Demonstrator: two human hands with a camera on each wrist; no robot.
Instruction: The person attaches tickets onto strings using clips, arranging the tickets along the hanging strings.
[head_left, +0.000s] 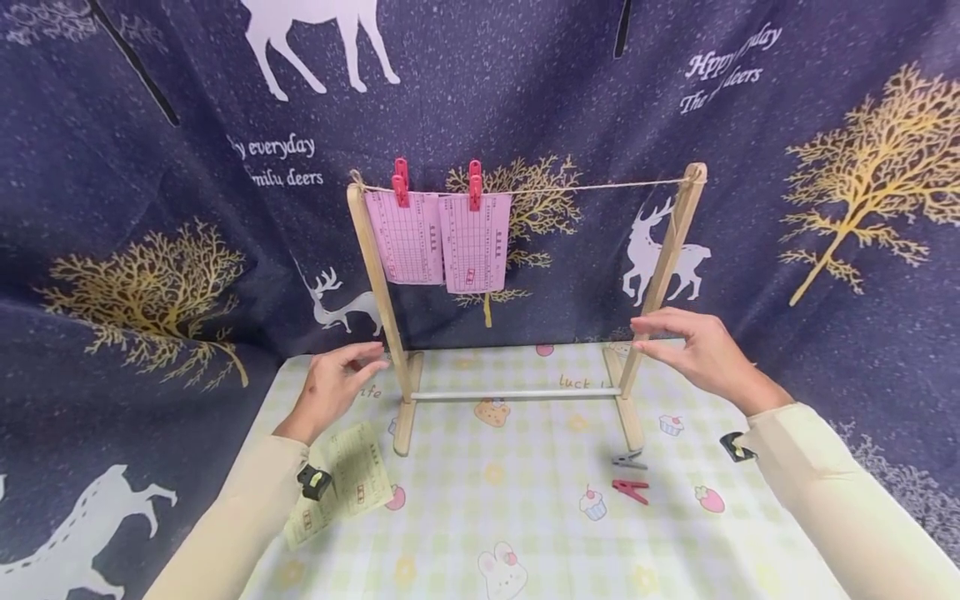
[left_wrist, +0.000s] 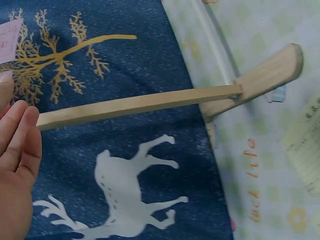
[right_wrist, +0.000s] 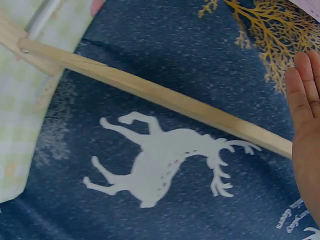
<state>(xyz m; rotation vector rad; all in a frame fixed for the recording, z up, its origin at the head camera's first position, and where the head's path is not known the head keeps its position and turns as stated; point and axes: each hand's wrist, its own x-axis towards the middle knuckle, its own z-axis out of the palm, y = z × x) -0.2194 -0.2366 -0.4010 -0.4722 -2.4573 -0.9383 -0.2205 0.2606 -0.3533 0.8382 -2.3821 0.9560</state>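
Two pink sheets [head_left: 476,242] hang clipped to string [head_left: 600,186]; left hand [head_left: 333,387] and right hand [head_left: 701,354] near opposite posts [head_left: 382,292] of wooden rack [head_left: 517,394], thumbs and fingers apart.

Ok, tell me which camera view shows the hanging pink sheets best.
The head view: both pink sheets show there nearly whole, clipped to the string with red clothespins. The left wrist view catches just a piece of pink paper at its left edge, the right wrist view only a sliver in its upper right corner.
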